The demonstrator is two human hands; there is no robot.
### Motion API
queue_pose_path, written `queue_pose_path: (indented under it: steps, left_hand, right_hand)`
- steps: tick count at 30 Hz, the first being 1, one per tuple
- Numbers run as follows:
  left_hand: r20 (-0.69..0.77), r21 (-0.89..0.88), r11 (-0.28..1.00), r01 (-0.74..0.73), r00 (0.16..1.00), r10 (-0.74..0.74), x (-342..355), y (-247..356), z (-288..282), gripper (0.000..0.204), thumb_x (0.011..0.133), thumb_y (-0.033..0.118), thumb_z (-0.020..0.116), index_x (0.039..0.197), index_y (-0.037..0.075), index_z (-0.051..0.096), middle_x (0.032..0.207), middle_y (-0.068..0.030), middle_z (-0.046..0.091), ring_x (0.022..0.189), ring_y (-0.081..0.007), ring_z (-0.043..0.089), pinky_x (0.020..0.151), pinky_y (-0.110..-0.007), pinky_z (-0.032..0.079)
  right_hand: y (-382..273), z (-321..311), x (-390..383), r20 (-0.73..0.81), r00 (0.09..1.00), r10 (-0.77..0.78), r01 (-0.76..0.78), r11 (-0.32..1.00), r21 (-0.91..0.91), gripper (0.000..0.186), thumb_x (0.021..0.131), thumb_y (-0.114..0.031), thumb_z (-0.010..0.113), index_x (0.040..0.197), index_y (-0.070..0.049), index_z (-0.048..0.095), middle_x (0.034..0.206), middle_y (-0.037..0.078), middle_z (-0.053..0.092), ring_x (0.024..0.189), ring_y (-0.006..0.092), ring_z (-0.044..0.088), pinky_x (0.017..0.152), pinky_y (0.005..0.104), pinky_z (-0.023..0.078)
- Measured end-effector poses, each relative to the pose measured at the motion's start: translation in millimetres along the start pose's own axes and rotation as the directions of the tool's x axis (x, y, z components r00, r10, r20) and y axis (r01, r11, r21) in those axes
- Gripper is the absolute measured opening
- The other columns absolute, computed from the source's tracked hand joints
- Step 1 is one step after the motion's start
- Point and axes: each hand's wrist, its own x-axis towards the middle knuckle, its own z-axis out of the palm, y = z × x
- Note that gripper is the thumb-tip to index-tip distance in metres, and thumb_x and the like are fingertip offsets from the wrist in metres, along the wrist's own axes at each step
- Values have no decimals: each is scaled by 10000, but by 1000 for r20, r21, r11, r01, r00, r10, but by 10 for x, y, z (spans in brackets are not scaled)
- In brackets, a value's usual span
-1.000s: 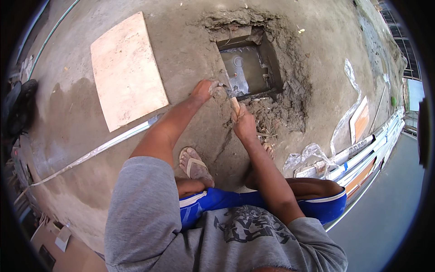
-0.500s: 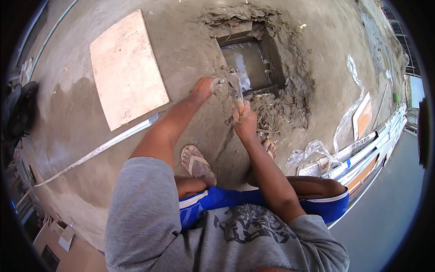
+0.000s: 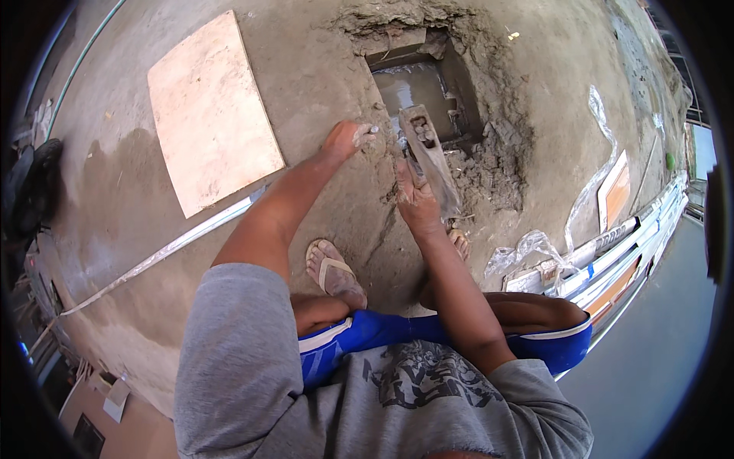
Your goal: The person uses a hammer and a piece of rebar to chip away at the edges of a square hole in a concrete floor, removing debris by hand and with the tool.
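Note:
My right hand point(image 3: 419, 195) grips a long, mud-coated tool point(image 3: 430, 153) with a slot near its far end, tilted over the near edge of a square pit point(image 3: 459, 92) in the floor. Murky water point(image 3: 405, 84) sits in the pit, and rough wet mortar point(image 3: 505, 153) surrounds it. My left hand point(image 3: 348, 139) is closed at the pit's left edge, beside the tool, with grey muck on its fingertips; what it holds, if anything, I cannot make out.
A pale board point(image 3: 210, 107) lies on the left, above a long strip point(image 3: 176, 241). A dark wheel-like object point(image 3: 30, 183) and hose point(image 3: 80, 65) are at the far left. Crumpled plastic point(image 3: 527, 252), stacked white lengths point(image 3: 627, 260) and a framed panel point(image 3: 612, 195) lie right. My sandalled foot point(image 3: 332, 271) is below.
The tool in my right hand has turned, its broad slotted body now showing over the pit's near edge. My left hand has risen slightly in the picture.

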Motion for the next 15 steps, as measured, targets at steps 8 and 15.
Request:
queue_pose_path:
  steps: [8,15]
  left_hand:
    - [-72,-89,994,-56,996,50,38,-308,233,211,882,226,685,1060,117,715,982,-193,694,911,-418,642,791,-441,517]
    - [-41,-44,999,-10,999,8,39,-157,162,227,877,283,713,1021,107,720,960,-199,693,887,-413,647,777,-443,519]
  right_hand:
    - [-36,-84,178,281,809,517,-512,854,-99,340,958,-336,654,1057,-12,633,875,276,676,858,480,655,732,484,513]
    - [-291,-250,391,-81,983,162,-160,986,35,268,953,-219,679,1109,-4,650,875,186,698,781,341,688,706,392,531]
